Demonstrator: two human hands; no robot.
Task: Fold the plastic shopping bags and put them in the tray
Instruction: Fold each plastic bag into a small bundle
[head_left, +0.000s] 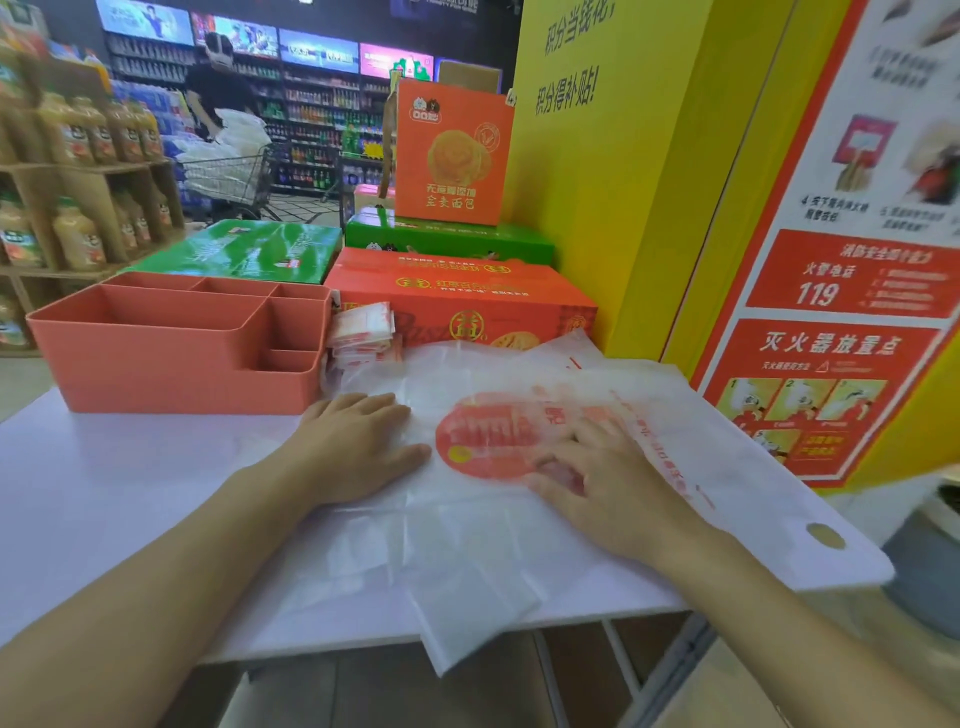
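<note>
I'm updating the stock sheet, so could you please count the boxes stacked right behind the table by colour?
Green: 2, the left green box and the right green box.
Orange: 2, the upright orange box and the flat orange box.
Total: 4.
A pinkish shape farther back is too hidden to count.

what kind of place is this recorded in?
Most likely a supermarket: shelves of bottled drinks, a shopping cart in the aisle, and stacked boxes of packaged food beside the white table with the plastic bag.
</note>
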